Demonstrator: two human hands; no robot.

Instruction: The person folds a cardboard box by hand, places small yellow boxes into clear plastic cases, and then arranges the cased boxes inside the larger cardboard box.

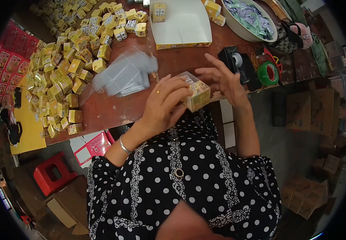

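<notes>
My left hand (165,102), with a ring and a bracelet, grips a block of small yellow boxes (198,95) in a clear plastic cover. The block is held above the table's front edge. Just right of it my right hand (227,82) is raised with its fingers spread, holding nothing. Flat clear plastic sleeves (125,74) lie in a pile left of my left hand. Beyond my hands is an open white tray (183,32) with a yellow rim and one small block (159,13) standing in it.
Many small yellow boxes (67,76) are heaped at left. A white basin (233,25) of green and purple packets stands at back right. A black tape dispenser (229,60) and green tape roll (268,73) lie at right. A red stool (53,170) is below the table.
</notes>
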